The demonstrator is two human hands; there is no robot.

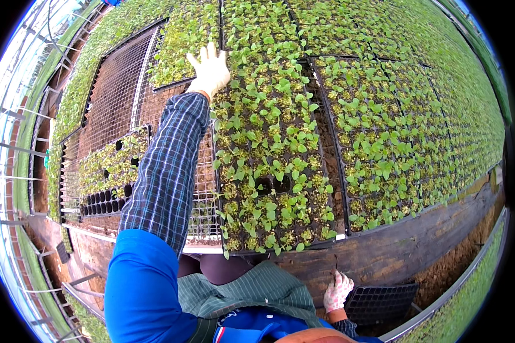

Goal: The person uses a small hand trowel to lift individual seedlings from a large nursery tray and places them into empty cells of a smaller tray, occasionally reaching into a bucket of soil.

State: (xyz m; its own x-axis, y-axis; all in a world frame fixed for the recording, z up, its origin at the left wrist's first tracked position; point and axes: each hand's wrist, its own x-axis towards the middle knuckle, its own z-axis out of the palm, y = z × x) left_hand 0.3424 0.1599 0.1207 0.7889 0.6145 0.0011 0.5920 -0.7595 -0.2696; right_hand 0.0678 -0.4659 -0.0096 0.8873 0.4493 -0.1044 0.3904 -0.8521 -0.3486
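My left hand, in a pale glove, reaches forward with its fingers spread. It lies over the edge between a far tray of seedlings and the seedling tray in front of me; whether it presses on them I cannot tell. That near tray has a couple of empty cells close to its middle. Low on the right, my right hand, in a white glove with pink marks, is bent around a thin dark tool, of which only a slender tip shows above the fingers. An empty black cell tray is beside it.
A partly filled cell tray sits on the wire mesh bench to the left. More seedling trays stretch away at the right, with a narrow gap before them. A dark ground sheet lies beyond the bench edge. Metal frame bars stand far left.
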